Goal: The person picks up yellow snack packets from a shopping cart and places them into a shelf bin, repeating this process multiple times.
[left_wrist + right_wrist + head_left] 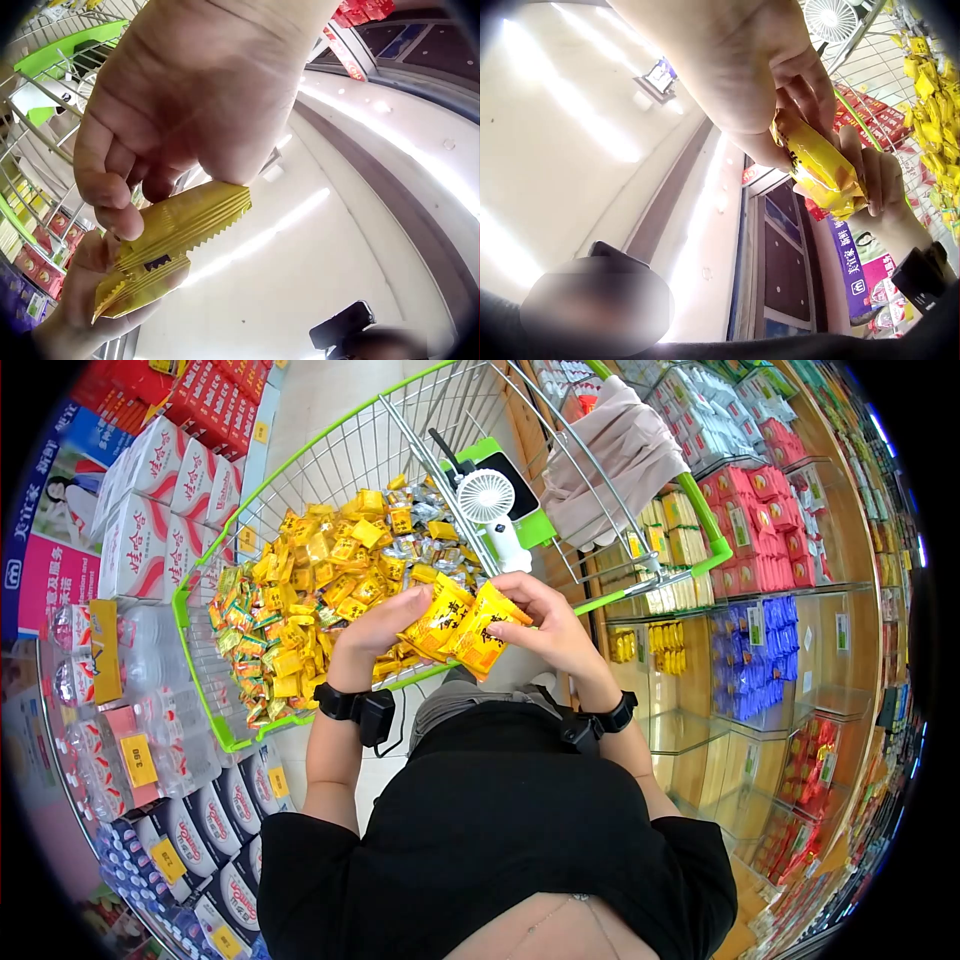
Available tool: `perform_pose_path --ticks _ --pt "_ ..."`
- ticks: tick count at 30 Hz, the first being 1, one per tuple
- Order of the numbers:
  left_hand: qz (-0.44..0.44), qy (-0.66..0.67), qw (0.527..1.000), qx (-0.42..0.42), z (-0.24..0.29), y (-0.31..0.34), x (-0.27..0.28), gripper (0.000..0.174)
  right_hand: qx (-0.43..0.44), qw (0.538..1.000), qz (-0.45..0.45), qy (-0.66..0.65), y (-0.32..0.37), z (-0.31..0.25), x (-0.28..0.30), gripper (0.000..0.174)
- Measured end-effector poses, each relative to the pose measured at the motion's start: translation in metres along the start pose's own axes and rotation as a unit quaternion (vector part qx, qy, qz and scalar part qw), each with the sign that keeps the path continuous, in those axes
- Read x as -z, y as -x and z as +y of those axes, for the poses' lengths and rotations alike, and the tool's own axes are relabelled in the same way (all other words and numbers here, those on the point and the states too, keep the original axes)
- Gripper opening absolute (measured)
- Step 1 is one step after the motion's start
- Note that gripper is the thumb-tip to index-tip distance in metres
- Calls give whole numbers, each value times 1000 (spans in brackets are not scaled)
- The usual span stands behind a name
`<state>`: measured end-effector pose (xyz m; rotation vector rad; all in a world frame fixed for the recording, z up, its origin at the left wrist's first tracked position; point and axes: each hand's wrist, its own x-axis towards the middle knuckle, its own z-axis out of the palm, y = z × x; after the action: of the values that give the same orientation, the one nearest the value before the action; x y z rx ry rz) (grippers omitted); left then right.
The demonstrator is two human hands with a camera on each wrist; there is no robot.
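Two yellow snack packets with dark printing are held up side by side, over the near edge of the shopping cart (178, 622). My left hand (385, 622) grips the left packet (437, 618). The other packet (485, 628) is pinched in my right hand (548, 622), its thumb lying across the front. The packets overlap in the head view. From the left wrist, the crimped edge of the left hand's packet (202, 217) shows close above the right hand's packet (142, 289). In the right wrist view, the right hand's packet (821, 165) largely hides the other.
A heap of small yellow and silver packets (330, 575) fills much of the cart. A white handheld fan (487, 500) and a pinkish cloth (615, 455) are at the cart's handle side. Boxed and bottled goods (150, 510) line the left; bagged snacks (755, 655) fill shelves at right.
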<state>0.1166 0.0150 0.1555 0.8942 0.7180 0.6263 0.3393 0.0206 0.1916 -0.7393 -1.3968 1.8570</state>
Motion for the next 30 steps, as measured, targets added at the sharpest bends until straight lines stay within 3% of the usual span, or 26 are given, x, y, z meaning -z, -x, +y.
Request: perform_pose_path --ticks 5,9,11,16,22,24,30 --pt "-70 -6 997 -19 -4 -12 -9 52 9 999 12 41 16 -2 14 36" --pt "-10 -33 999 -26 -3 -18 -31 50 -12 1000 4 6 27 -4 22 37" --pt "-26 -67 997 29 -4 -24 -32 46 -6 1000 5 -9 33 -5 25 38" --pt "-40 -76 996 -4 -4 -35 -57 42 79 991 33 106 49 0 36 34" --pt "-90 -115 989 2 -15 -57 -73 44 100 956 88 261 72 -11 52 30" --pt "-54 -148 987 13 -21 -63 -80 44 105 953 106 263 81 -11 60 29" --pt "-78 -212 974 -5 -13 -80 -118 40 144 947 150 246 105 -3 79 30"
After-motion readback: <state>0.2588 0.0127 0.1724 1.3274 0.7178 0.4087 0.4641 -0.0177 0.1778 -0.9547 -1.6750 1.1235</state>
